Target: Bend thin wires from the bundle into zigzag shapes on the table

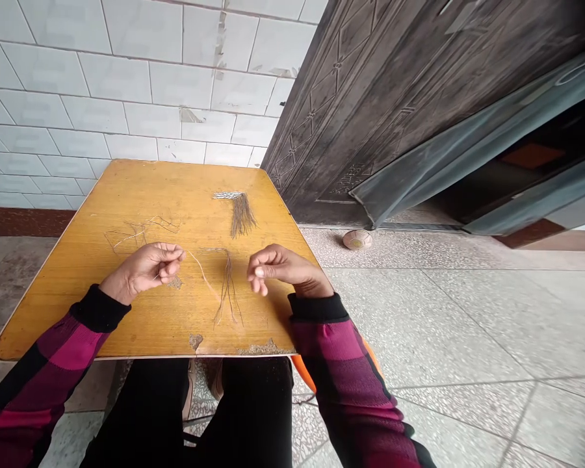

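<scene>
My left hand (153,268) pinches one end of a thin, pale, wire-like strand (201,268) between thumb and forefinger. From there the strand curves down to the right, toward the tabletop. My right hand (280,268) hovers over the right side of the table, thumb and fingers curled together; whether anything fine is between them is too small to tell. Between the hands lies a small group of dark, bent strands (228,279), fanned out at the lower end. Beyond my left hand is a loose tangle of thin strands (139,233).
On the yellow wooden table (166,331), a bundle of dark strands (242,218) with a whitish bent top lies farther back. The table's front edge is chipped. A white tiled wall (141,91) stands behind, with a dark carved door (331,130) and a ball (357,240) on the right.
</scene>
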Action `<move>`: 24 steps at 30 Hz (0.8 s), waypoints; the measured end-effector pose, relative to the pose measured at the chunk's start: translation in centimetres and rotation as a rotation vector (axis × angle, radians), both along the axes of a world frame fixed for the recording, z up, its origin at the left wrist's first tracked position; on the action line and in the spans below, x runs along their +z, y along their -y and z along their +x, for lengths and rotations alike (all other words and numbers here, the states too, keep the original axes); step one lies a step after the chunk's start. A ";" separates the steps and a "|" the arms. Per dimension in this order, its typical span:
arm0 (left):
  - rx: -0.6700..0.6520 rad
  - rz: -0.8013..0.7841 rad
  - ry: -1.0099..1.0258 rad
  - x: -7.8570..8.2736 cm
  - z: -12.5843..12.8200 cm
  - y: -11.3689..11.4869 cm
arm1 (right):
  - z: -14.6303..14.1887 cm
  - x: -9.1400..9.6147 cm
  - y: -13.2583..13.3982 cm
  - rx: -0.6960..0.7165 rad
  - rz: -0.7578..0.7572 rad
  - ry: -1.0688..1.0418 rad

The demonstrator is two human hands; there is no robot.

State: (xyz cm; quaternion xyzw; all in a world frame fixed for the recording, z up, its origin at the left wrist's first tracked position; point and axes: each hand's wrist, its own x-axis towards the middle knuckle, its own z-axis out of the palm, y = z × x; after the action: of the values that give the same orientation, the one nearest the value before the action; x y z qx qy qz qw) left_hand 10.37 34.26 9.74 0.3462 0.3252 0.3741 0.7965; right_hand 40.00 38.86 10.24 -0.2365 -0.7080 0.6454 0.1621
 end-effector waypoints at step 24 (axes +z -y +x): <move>0.143 -0.083 -0.049 -1.4 2.5 0.2 | -7.5 -3.9 4.1 -0.522 0.816 0.081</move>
State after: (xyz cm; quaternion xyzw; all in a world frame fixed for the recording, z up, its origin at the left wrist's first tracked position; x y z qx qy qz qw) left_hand 12.91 34.05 8.32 0.2979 0.3834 0.4077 0.7733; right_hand 32.48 34.75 6.30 -0.3483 -0.8260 0.2432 0.3705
